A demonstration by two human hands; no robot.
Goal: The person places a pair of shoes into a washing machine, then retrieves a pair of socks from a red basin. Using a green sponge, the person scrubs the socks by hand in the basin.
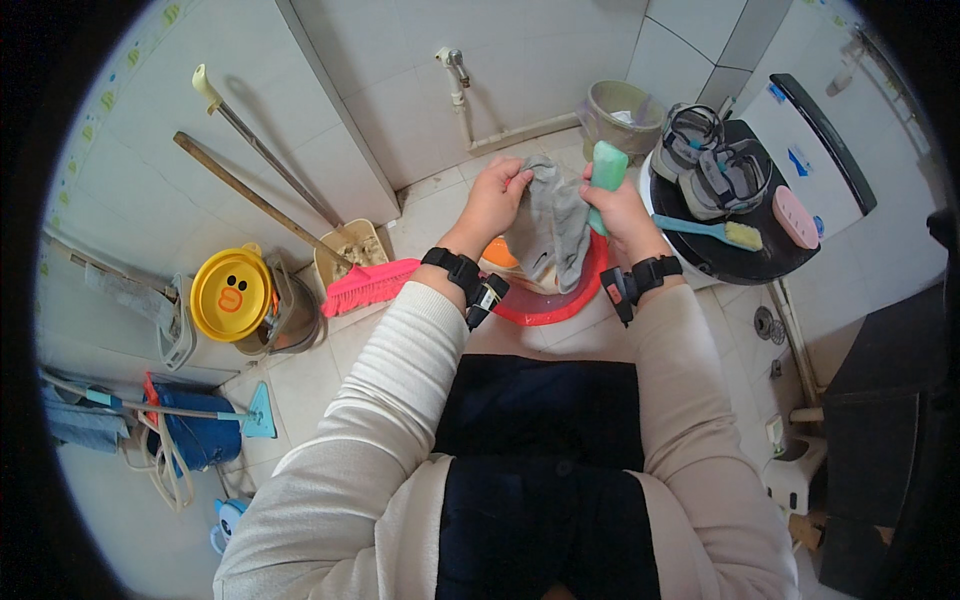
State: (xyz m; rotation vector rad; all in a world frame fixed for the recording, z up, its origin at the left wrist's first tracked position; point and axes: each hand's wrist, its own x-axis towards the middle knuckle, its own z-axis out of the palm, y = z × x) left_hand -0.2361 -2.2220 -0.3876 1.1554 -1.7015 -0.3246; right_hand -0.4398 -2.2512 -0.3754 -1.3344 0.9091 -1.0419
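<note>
A wet-looking grey sock (pixel 547 225) with a small dark swoosh hangs from my left hand (pixel 499 191), which pinches it near its upper end. My right hand (pixel 619 206) grips a green bar of soap (pixel 609 166), held upright beside the sock. Part of the green shows below my fingers too. Beneath both hands stands a red plastic basin (pixel 541 311) on the floor. An orange patch (pixel 500 253) and pale cloth show inside it, partly covered by the sock. Each of my wrists wears a black strap with a small device.
To the right, a black-topped white appliance (pixel 720 251) carries grey sandals (pixel 724 180), a blue-handled brush (pixel 709 229) and a pink soap box (pixel 795 217). A waste bin (pixel 622 120) stands behind. At left are a pink broom (pixel 371 285), a dustpan (pixel 352 232) and a yellow lidded bucket (pixel 231 292).
</note>
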